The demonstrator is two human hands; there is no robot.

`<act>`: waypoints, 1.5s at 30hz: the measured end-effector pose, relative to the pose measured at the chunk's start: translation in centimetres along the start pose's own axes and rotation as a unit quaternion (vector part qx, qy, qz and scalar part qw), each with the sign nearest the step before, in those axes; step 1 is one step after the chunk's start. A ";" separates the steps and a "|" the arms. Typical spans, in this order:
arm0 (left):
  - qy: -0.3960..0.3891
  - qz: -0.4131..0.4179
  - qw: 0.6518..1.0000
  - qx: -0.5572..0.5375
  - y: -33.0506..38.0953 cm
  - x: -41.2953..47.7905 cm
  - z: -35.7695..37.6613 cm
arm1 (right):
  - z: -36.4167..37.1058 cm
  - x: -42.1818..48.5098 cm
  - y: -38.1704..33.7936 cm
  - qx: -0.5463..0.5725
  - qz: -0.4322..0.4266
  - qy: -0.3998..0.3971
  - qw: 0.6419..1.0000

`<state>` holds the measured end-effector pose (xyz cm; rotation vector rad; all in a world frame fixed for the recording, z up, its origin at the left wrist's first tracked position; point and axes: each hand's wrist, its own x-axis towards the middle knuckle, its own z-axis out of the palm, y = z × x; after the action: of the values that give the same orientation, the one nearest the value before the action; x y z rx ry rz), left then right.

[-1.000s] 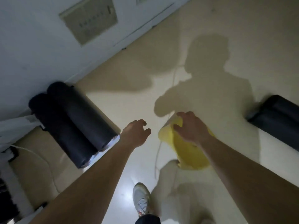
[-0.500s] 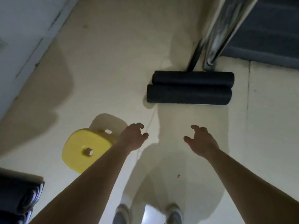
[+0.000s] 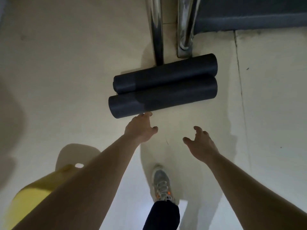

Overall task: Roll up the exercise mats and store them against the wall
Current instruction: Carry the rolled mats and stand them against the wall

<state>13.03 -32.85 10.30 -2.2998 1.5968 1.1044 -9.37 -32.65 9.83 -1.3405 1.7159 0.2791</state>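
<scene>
1. Now: near mat (image 3: pixel 162 98) and far mat (image 3: pixel 166 72) lie rolled, touching, on the floor (image 3: pixel 66 63) by the rails (image 3: pixel 157 30).
2. Both empty, fingers spread: left hand (image 3: pixel 139 130) at the near mat's edge, right hand (image 3: pixel 201 145) short of it.
3. I'd guess light, soft foam that's prone to unrolling, so wrap both hands around mid-roll.

Gym (2 rolled mats (image 3: pixel 163 95))
</scene>
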 end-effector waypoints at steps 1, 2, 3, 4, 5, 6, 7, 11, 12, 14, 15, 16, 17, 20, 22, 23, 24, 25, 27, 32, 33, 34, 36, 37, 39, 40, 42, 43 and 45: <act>0.006 0.005 1.000 0.009 -0.1 2.3 0.5 | 0.4 2.2 -0.2 0.004 -0.003 -0.004 1.000; 0.011 0.006 1.000 0.021 -0.2 4.5 0.9 | 1.0 4.5 -0.4 0.010 -0.005 -0.009 1.000; 0.016 0.009 0.999 0.037 -0.3 6.8 1.5 | 1.7 6.8 -0.5 0.025 -0.003 -0.015 1.000; 0.021 0.014 0.998 0.054 -0.2 9.1 2.0 | 2.5 9.1 -0.6 0.050 0.004 -0.019 0.999; 0.030 0.022 0.997 0.071 -0.1 11.5 2.6 | 3.3 11.4 -0.6 0.080 0.012 -0.021 0.996; 0.042 0.031 0.995 0.087 0.0 14.0 3.0 | 4.3 13.7 -0.6 0.112 0.019 -0.023 0.993; 0.053 0.037 0.993 0.096 0.1 16.5 3.4 | 5.2 15.9 -0.7 0.146 0.029 -0.025 0.989; 0.082 0.007 0.993 0.079 -0.1 25.2 4.7 | 8.3 23.6 -2.1 0.276 0.048 -0.031 0.959; 0.078 -0.002 0.994 0.078 -0.5 26.9 5.0 | 9.0 25.2 -2.5 0.309 0.048 -0.030 0.949; 0.073 -0.005 0.993 0.094 -1.6 29.3 5.3 | 10.1 27.6 -3.6 0.379 0.048 -0.029 0.924; 0.078 0.000 0.992 0.104 -2.2 30.1 5.3 | 10.6 28.5 -4.3 0.414 0.042 -0.026 0.909; 0.085 0.007 0.990 0.115 -2.6 30.6 5.3 | 11.1 29.2 -5.0 0.448 0.038 -0.020 0.893; 0.093 0.013 0.987 0.129 -2.9 30.9 5.4 | 11.4 29.7 -5.7 0.482 0.038 -0.009 0.875; 0.104 0.023 0.981 0.160 -3.3 31.3 5.6 | 12.1 30.5 -7.7 0.545 0.066 0.019 0.836; 0.097 0.029 0.983 0.151 -3.3 31.3 5.6 | 11.9 30.7 -7.8 0.544 0.079 0.041 0.834; 0.098 0.035 0.987 0.123 -3.5 31.2 5.5 | 11.2 30.8 -7.4 0.531 0.084 0.069 0.840; 0.107 0.040 0.990 0.078 -4.0 30.9 5.4 | 10.0 30.9 -6.7 0.508 0.093 0.102 0.850; 0.129 0.044 0.990 0.030 -4.8 30.3 5.3 | 8.5 31.1 -5.9 0.474 0.103 0.137 0.863; 0.197 0.016 0.980 -0.004 -7.5 28.8 5.5 | 5.2 31.5 -3.9 0.396 0.117 0.204 0.888; 0.251 -0.285 0.922 -0.082 -13.5 25.1 5.2 | -1.5 32.8 -1.1 0.259 0.103 0.292 0.915; 0.246 -0.314 0.909 -0.118 -14.2 24.8 4.9 | -2.2 33.0 -0.8 0.251 0.108 0.298 0.915; 0.245 -0.337 0.896 -0.154 -14.9 24.7 4.8 | -2.9 33.1 -0.6 0.247 0.105 0.306 0.913; 0.241 -0.370 0.869 -0.225 -15.9 24.9 4.6 | -4.1 33.8 0.1 0.247 0.099 0.309 0.913; 0.240 -0.375 0.859 -0.252 -16.3 25.0 4.7 | -4.6 34.1 0.6 0.248 0.104 0.298 0.916; 0.243 -0.373 0.851 -0.279 -16.9 25.2 5.1 | -5.3 34.7 1.3 0.259 0.106 0.269 0.922; 0.249 -0.371 0.848 -0.285 -16.9 25.2 5.2 | -5.4 34.9 1.5 0.268 0.102 0.264 0.921; 0.268 -0.369 0.835 -0.307 -16.7 25.1 5.3 | -5.2 35.1 1.5 0.269 0.100 0.277 0.917; 0.277 -0.368 0.827 -0.322 -16.6 25.2 5.3 | -5.2 35.3 1.3 0.260 0.103 0.289 0.916; 0.282 -0.367 0.825 -0.324 -16.0 25.2 5.6 | -5.3 35.4 0.6 0.230 0.106 0.319 0.913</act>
<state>28.27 -42.33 -14.18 -3.4509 0.2080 0.8521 -12.41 -59.04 -14.21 -0.9357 2.2860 -0.4809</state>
